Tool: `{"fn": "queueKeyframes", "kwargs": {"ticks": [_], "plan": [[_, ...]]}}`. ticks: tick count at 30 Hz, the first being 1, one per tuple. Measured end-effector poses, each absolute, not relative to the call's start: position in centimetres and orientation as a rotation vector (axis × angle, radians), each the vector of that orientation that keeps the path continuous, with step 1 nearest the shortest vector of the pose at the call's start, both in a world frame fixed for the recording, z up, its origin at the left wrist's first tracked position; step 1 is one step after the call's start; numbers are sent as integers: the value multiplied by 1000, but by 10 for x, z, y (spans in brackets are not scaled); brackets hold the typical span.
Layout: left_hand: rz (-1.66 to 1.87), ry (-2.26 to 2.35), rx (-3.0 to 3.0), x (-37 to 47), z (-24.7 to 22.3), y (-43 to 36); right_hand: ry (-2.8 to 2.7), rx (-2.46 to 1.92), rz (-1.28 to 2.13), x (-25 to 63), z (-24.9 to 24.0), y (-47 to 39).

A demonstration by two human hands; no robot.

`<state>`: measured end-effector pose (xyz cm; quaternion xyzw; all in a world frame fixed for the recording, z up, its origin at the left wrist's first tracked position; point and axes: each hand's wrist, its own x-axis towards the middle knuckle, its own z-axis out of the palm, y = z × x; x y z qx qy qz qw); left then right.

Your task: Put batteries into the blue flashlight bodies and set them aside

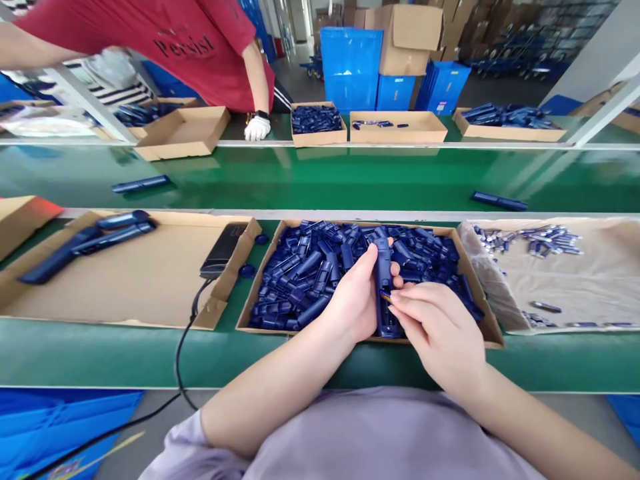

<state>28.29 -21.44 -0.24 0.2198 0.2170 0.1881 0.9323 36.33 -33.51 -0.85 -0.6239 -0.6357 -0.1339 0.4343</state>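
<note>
My left hand (356, 297) is wrapped round a long dark blue plastic housing (383, 270), holding it nearly upright over a carton tray. The housing has an open cavity on its lower part, facing me. At that cavity the fingers of my right hand (443, 327) are pinched together. A thin piece with a yellow and purple glint (385, 295) shows at their tips; its kind is too small to tell. Beneath both hands the carton tray (245, 313) is heaped with small dark blue plastic parts (310, 267).
On the left, a carton tray (125, 287) holds longer blue housings (113, 233) and a black cabled device (223, 250). A lined tray (600, 280) at right holds small shiny parts (550, 240). Behind runs a green conveyor (320, 180); a person in red (200, 53) stands across it.
</note>
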Motion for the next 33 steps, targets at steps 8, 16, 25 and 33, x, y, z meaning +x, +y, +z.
{"fn": "queueKeyframes", "kwargs": {"ticks": [8,16,25,33], "plan": [[464,436,447,280,-2,-217,-1573,-1604,-479,357,-12,-330],[646,535,456,284,-5,-213,-1836,-1711,-391,347,-7,-336],[549,609,488,287,2,-212,-1655,-2057,-217,436,10,-375],[257,505,554,277,7,-216,-1283,-2797,393,606,-33,-445]]}}
